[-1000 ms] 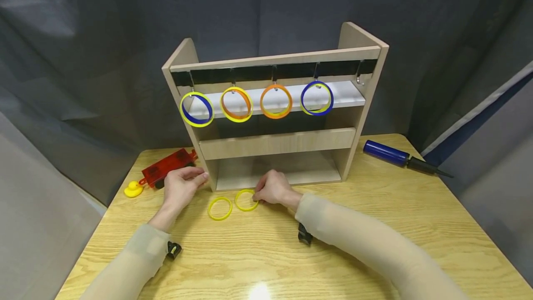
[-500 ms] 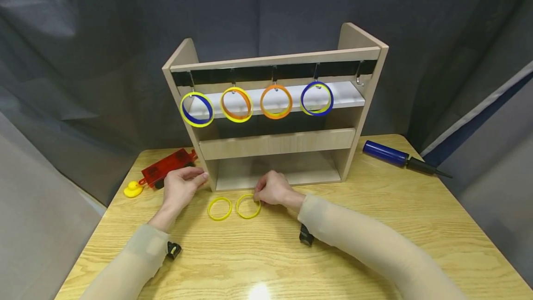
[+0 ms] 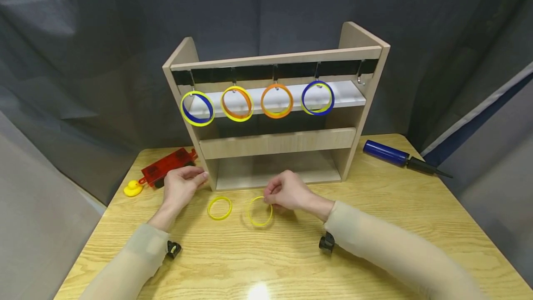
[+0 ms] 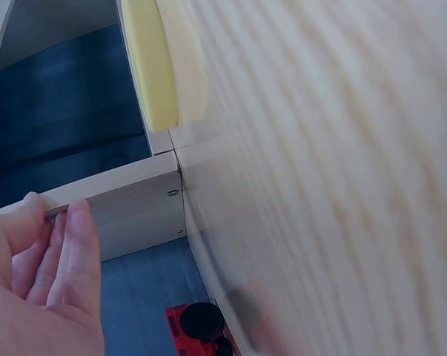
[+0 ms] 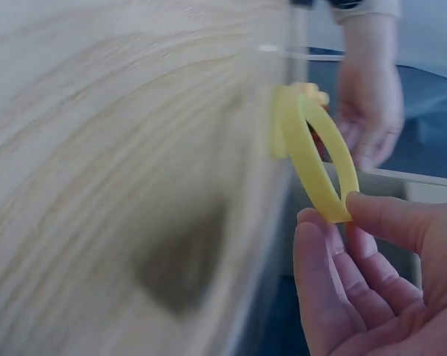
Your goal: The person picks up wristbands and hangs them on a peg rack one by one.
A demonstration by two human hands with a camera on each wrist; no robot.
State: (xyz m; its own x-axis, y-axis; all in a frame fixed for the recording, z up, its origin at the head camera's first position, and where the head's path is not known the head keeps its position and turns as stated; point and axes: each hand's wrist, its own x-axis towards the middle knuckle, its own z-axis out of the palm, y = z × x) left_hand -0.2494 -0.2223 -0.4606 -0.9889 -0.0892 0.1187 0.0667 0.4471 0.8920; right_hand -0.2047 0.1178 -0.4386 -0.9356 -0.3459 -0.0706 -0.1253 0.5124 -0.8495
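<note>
Since a second ago the right hand (image 3: 287,192) has drawn back from the shelf's foot and lifted one yellow ring (image 3: 260,211) off the table (image 3: 374,244); the left hand (image 3: 181,186) has not shifted. From the head view, the right hand pinches the raised ring at its upper right edge, the ring tilted above the wood. A second yellow ring (image 3: 220,208) lies flat on the table between the two hands. The left hand rests with relaxed fingers against the lower left corner of the wooden shelf (image 3: 275,145), holding nothing, near a red toy (image 3: 166,166) and a yellow duck (image 3: 133,189). Four coloured rings hang from hooks under the shelf's top rail. From the left wrist view, the straight fingers (image 4: 75,245) lie against the shelf's edge. From the right wrist view, thumb and fingertips (image 5: 386,215) clamp the ring's (image 5: 319,156) rim.
</note>
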